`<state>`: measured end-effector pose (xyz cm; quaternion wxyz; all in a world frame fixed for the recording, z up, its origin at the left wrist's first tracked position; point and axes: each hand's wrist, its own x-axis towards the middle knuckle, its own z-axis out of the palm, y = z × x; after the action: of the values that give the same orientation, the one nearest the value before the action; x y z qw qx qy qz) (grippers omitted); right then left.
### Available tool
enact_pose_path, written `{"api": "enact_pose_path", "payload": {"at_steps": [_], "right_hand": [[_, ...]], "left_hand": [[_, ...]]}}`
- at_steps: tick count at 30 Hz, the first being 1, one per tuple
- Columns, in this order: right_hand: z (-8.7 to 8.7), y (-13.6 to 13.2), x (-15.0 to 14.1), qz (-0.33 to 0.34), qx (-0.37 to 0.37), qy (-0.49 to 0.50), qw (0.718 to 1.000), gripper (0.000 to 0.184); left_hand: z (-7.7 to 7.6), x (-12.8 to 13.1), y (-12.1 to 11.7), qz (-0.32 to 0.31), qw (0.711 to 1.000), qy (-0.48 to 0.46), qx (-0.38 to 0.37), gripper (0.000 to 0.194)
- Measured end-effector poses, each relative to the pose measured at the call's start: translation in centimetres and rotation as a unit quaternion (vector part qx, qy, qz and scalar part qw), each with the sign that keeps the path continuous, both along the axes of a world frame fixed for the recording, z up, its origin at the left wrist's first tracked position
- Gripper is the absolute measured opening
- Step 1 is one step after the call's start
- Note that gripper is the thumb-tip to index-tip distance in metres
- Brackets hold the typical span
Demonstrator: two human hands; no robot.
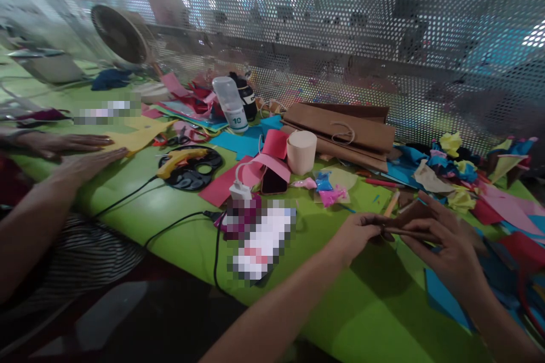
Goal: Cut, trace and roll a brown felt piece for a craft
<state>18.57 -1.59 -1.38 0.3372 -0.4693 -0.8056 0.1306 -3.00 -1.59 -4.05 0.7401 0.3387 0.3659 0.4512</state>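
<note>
Both my hands are over the green table at the right, gripping one piece of brown paper [415, 214] that looks folded or rolled. My left hand [360, 233] pinches its left end between thumb and fingers. At the other end, my right hand [447, 238] has its fingers bent around the paper's edge and back. A pencil-like yellow stick [392, 203] lies just behind the paper. Small blue and pink clay-like packets [330, 187] are to the left of my left hand.
A co-worker's hands [80, 150] press on yellow paper [138, 135] at the left. A yellow glue gun [181, 160] rests on a black tray, with cables crossing the table edge. A phone [264, 244], brown paper roll [340, 130], bottle [230, 103] and crumpled paper [460, 170] lie around.
</note>
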Motion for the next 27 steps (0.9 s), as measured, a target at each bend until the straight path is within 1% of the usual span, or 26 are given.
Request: {"api": "enact_pose_path", "payload": {"at_steps": [3, 6, 8, 10, 12, 14, 16, 19, 24, 27], "right_hand": [[-0.2, 0.0, 0.1, 0.001, 0.001, 0.006, 1.0, 0.014], [-0.5, 0.1, 0.3, 0.018, 0.012, 0.001, 1.0, 0.012], [-0.7, 0.1, 0.3, 0.03, 0.015, 0.001, 0.999, 0.011], [-0.5, 0.0, 0.1, 0.037, 0.014, 0.009, 0.999, 0.01], [-0.1, -0.3, -0.2, 0.038, 0.019, 0.013, 0.999, 0.008], [0.3, -0.5, -0.5, 0.036, 0.021, 0.013, 0.999, 0.008], [0.6, -0.6, -0.7, 0.032, 0.017, 0.013, 0.999, 0.008], [0.5, -0.6, -0.5, 0.027, 0.014, -0.004, 1.0, 0.01], [0.1, -0.3, -0.1, 0.027, 0.015, -0.022, 0.999, 0.011], [-0.1, -0.3, 0.0, 0.023, 0.008, -0.025, 0.999, 0.012]], "left_hand": [[0.1, 0.0, 0.0, 0.002, 1.0, 0.002, -0.008, 0.033], [0.0, 0.0, 0.0, 0.003, 1.0, 0.004, -0.014, 0.03], [-0.2, 0.0, 0.0, 0.002, 1.0, 0.002, -0.006, 0.028], [-0.4, 0.0, 0.0, -0.001, 1.0, 0.0, 0.006, 0.03], [-0.6, 0.0, 0.1, -0.006, 1.0, 0.003, 0.01, 0.036], [-0.7, 0.0, 0.1, -0.013, 1.0, 0.004, 0.006, 0.042], [-0.8, 0.0, 0.1, -0.02, 1.0, 0.001, 0.001, 0.044], [-0.7, 0.1, 0.1, -0.021, 1.0, 0.003, 0.005, 0.039], [-0.5, 0.2, 0.1, -0.009, 0.999, 0.03, 0.033, 0.023], [-0.2, 0.3, 0.0, -0.006, 0.997, 0.055, 0.055, 0.017]]}}
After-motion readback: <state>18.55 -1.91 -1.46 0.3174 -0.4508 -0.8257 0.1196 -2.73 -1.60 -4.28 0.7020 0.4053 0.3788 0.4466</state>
